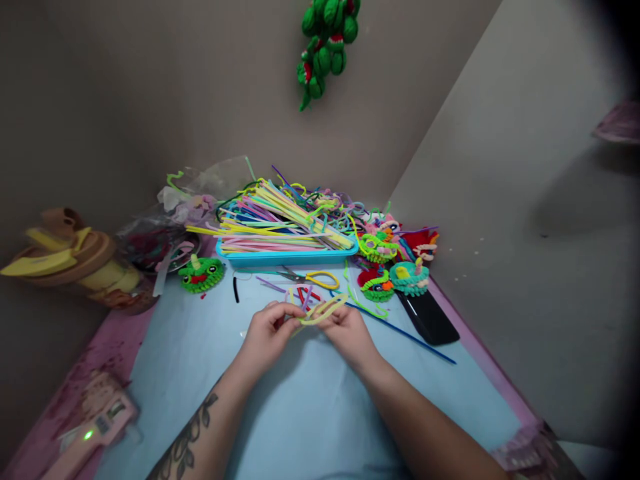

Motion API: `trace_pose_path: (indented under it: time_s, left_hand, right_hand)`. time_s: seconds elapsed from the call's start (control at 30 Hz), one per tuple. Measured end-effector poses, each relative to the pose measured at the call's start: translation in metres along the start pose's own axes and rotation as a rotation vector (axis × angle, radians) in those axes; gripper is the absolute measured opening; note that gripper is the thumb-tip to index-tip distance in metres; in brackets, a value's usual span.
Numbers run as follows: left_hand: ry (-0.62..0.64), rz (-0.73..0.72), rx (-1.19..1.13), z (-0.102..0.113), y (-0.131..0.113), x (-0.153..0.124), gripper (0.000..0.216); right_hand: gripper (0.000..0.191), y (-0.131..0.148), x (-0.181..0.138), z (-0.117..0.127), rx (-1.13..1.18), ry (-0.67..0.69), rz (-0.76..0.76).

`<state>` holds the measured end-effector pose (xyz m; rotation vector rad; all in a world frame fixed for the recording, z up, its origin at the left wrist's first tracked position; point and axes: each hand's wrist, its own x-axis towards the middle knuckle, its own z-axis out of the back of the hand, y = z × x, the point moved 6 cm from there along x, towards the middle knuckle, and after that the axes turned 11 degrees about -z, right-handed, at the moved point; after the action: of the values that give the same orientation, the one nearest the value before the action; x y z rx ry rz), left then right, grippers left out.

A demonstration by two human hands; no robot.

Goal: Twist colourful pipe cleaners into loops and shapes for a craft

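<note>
Both my hands meet over the middle of the light blue table [310, 407]. My left hand [269, 333] and my right hand [349, 331] each pinch one end of a looped yellow pipe cleaner [323, 310], fingers closed on it. Loose purple, red and pink pipe cleaners [300, 293] lie just beyond my fingers. Scissors with yellow handles [313, 277] rest behind them. A turquoise tray [287, 257] heaped with several coloured pipe cleaners stands further back.
A green pipe-cleaner figure [201, 273] lies left of the tray; several finished figures [395, 267] cluster to its right. A black phone [427, 317] and a long blue pipe cleaner [405, 333] lie at right. A pink glue gun [87, 433] sits front left. Green craft [325, 47] hangs on the wall.
</note>
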<state>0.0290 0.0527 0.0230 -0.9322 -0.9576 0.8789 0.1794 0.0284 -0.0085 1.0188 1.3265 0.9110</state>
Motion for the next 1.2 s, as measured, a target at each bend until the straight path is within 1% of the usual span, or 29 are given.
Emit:
trace_pose_path:
  time_s: [0.1,0.23,0.3,0.4,0.47,0.57,0.63,0.7,0.77,0.83,0.9,0.93,1.0,1.07,1.1,1.13,1.2]
  left_hand:
    - [-0.048,0.057,-0.028,0.000,0.008,-0.001,0.011]
    - [-0.134,0.143,-0.150,0.001,0.024,-0.003,0.015]
    - [-0.193,0.182,-0.236,0.002,0.031,-0.004,0.019]
    - [-0.305,0.224,-0.348,0.003,0.039,-0.006,0.024]
    - [-0.357,0.226,-0.356,0.003,0.039,-0.008,0.025]
    - [-0.369,0.208,-0.251,0.001,0.033,-0.011,0.023]
    - [-0.354,0.194,-0.182,-0.001,0.027,-0.013,0.020]
    - [-0.331,0.181,-0.157,-0.005,0.024,-0.014,0.019]
    - [-0.312,0.183,-0.177,-0.008,0.024,-0.014,0.020]
    - [-0.328,0.209,-0.247,-0.008,0.026,-0.014,0.021]
    - [-0.382,0.238,-0.364,-0.005,0.030,-0.013,0.023]
    - [-0.419,0.247,-0.428,-0.002,0.032,-0.012,0.024]
    - [-0.496,0.261,-0.542,0.004,0.035,-0.010,0.027]
    - [-0.559,0.279,-0.619,0.011,0.039,-0.008,0.031]
    - [-0.581,0.289,-0.643,0.014,0.040,-0.008,0.033]
    - [-0.597,0.296,-0.659,0.016,0.041,-0.007,0.034]
    - [-0.609,0.299,-0.666,0.019,0.042,-0.006,0.035]
  right_hand:
    - [0.020,-0.002,-0.001,-0.005,-0.014,0.018,-0.003]
    - [0.021,-0.001,-0.001,-0.002,-0.022,-0.035,-0.025]
    - [0.025,0.001,-0.001,0.000,-0.002,-0.057,-0.015]
    - [0.025,0.003,-0.003,-0.001,0.028,-0.075,-0.015]
    - [0.028,-0.003,-0.004,-0.007,0.054,-0.027,-0.077]
    - [0.032,-0.016,-0.008,-0.028,0.175,0.173,-0.236]
    - [0.031,-0.021,-0.011,-0.040,0.292,0.281,-0.299]
    - [0.032,-0.024,-0.012,-0.047,0.383,0.315,-0.327]
    - [0.031,-0.025,-0.012,-0.049,0.418,0.300,-0.342]
    - [0.024,-0.025,-0.013,-0.049,0.364,0.278,-0.332]
    - [0.014,-0.025,-0.017,-0.051,0.187,0.307,-0.321]
    - [0.009,-0.026,-0.021,-0.055,0.061,0.369,-0.333]
    - [0.002,-0.031,-0.034,-0.066,-0.187,0.578,-0.388]
    - [0.004,-0.035,-0.048,-0.074,-0.338,0.793,-0.439]
    - [0.004,-0.036,-0.053,-0.075,-0.367,0.861,-0.449]
    - [0.004,-0.035,-0.054,-0.075,-0.377,0.891,-0.452]
    - [0.007,-0.032,-0.051,-0.069,-0.375,0.868,-0.445]
